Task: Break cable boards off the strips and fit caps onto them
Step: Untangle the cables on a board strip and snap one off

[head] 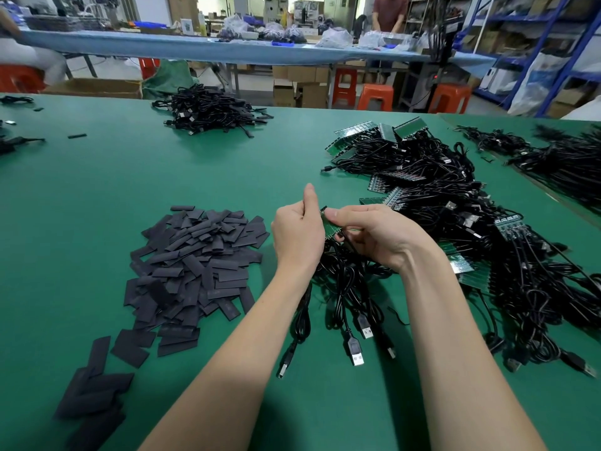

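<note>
A green board strip (331,226) is held upright between both hands over the green table (97,196). My left hand (297,232) grips its left edge, fingers curled, thumb pointing up. My right hand (374,232) pinches its top right between thumb and fingers. Black USB cables (349,307) hang from the strip onto the table below my wrists. A heap of flat black caps (195,265) lies to the left of my hands. A big tangle of more strips with cables (439,196) lies to the right.
A pile of finished black cables (211,110) sits at the far middle of the table. More cables (553,157) lie on the far right. Beyond the table are orange stools (375,96), a blue bench (195,48) and a standing person (388,13).
</note>
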The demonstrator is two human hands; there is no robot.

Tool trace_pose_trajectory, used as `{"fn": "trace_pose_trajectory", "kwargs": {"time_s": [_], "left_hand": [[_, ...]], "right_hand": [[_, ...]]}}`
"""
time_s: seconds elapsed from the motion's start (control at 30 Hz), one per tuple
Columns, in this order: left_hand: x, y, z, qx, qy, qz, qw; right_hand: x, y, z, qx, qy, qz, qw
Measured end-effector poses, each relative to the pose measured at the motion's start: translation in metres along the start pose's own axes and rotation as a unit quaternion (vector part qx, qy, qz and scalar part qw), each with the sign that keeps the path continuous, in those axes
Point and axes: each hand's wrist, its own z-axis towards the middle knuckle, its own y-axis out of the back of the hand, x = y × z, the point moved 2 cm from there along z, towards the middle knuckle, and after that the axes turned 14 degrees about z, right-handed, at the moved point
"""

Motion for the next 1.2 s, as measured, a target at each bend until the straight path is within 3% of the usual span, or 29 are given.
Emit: {"fn": "trace_pose_trajectory", "kwargs": {"time_s": [0.17,0.27,0.37,0.57,0.73,1.07,1.2], "left_hand": [[-0.001,0.005,0.004,0.079,-0.016,0.057,0.995],[-0.001,0.012,0.012,0.219,-0.031,0.068,0.973],[0.000,0.025,0.017,0.328,-0.033,0.005,0.944],[0.005,0.037,0.020,0.416,-0.006,-0.085,0.905],[0.004,0.038,0.019,0.427,0.011,-0.099,0.899],[0.002,0.044,0.022,0.449,-0.036,-0.039,0.892],[0.001,0.045,0.022,0.470,-0.051,-0.077,0.878]], "right_hand": [[0.011,0.001,-0.004,-0.073,0.052,-0.116,0.989],[0.015,0.006,-0.005,-0.116,0.094,-0.169,0.974],[0.015,0.011,-0.005,-0.115,0.088,-0.121,0.982],[0.012,0.016,-0.008,-0.036,0.033,-0.043,0.998],[0.011,0.015,-0.009,-0.027,0.036,-0.030,0.999],[0.009,0.014,-0.011,0.017,-0.005,-0.021,1.000],[0.010,0.014,-0.011,0.036,-0.008,-0.032,0.999]]}}
